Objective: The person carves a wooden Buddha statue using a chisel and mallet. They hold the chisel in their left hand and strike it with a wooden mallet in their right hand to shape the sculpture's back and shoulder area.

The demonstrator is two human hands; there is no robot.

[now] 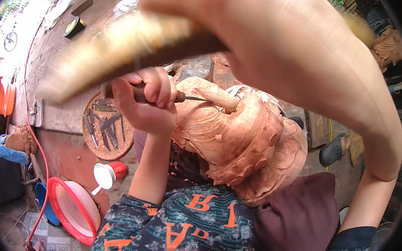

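Carved wooden sculpture [237, 148] at centre, between the person's legs, figure detail partly covered. Motion-blurred wooden club [131, 47] above it, right hand [252, 34] wrapped around it. Round tray [107, 154] left of sculpture, loose carving tools on it. Slim wood-handled chisel [180, 97] clenched in left hand [150, 115], tip at sculpture; contact unclear.

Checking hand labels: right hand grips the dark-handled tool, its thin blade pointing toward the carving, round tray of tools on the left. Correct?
Not quite: the head view shows the left hand, not the right hand, gripping the dark-handled tool. Thin blade toward the carving, round tray of tools on the left: both stand.
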